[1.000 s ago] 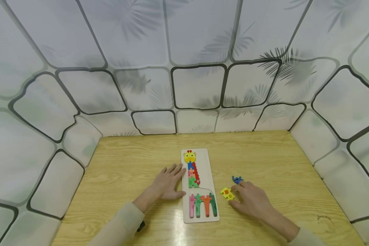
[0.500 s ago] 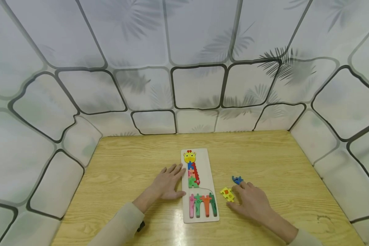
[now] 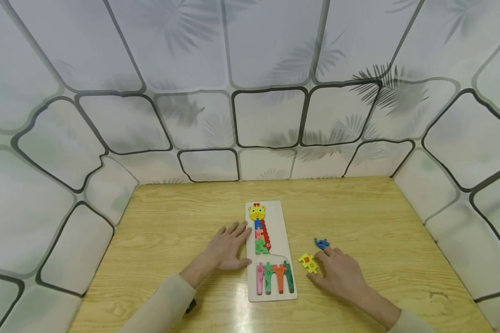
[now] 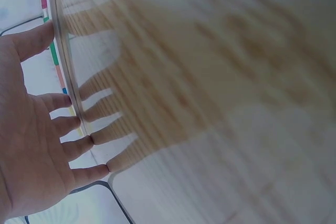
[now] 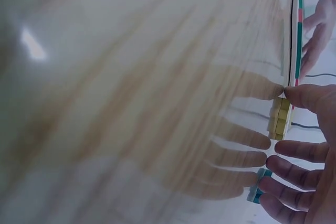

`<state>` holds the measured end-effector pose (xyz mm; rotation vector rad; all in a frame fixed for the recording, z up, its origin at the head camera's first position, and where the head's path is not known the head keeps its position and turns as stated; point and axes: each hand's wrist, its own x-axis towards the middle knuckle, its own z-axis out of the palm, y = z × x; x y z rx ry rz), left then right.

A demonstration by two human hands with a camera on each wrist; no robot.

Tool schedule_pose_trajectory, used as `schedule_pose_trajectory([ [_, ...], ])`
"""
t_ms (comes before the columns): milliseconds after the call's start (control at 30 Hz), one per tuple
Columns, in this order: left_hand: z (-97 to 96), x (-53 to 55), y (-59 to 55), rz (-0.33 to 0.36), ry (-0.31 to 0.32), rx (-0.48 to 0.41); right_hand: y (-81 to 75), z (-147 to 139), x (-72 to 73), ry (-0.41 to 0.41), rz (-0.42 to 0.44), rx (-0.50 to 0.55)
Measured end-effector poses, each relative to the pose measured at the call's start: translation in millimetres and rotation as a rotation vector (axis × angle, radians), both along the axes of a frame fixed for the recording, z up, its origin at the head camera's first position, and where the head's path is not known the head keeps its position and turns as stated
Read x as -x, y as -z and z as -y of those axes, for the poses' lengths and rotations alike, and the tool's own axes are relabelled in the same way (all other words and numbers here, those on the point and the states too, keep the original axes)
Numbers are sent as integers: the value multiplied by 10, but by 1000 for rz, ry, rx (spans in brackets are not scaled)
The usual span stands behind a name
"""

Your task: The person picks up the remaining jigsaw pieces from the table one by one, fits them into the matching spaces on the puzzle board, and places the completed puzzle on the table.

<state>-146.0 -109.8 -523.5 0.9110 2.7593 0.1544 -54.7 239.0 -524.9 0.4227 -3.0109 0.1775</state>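
Observation:
A white giraffe puzzle board lies lengthwise on the table, its head, neck and leg pieces in place; the body area between them is bare. My left hand rests with spread fingers against the board's left edge. Right of the board lies a yellow puzzle piece with an orange patch. Around it my right hand has its thumb and index finger on either side; in the right wrist view the yellow piece sits between their tips, seemingly without a grip. A blue puzzle piece lies by the right fingertips.
The wooden table meets patterned walls at the back and sides. A small black object shows by the left sleeve.
My right hand has shifted slightly left and its thumb lies a little farther out below the yellow piece, which has turned slightly. The left hand and board stay still.

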Motion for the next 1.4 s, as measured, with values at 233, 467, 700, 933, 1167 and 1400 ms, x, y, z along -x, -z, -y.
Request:
schedule_pose_trajectory([
  [233, 4, -3, -5, -5, 6, -4, -12, 35, 12, 2, 16, -1],
  [467, 7, -8, -10, -8, 9, -9, -13, 57, 34, 12, 45, -11],
  [700, 3, -5, -10, -16, 9, -1, -27, 82, 52, 12, 47, -16],
  [933, 4, -5, -18, -18, 13, 3, -2, 98, 76, 8, 37, -7],
  [1167, 6, -6, 1, -19, 9, -4, -9, 115, 95, -11, -3, -3],
  [1400, 1, -10, 7, -18, 6, -7, 12, 112, 106, -76, -106, -29],
])
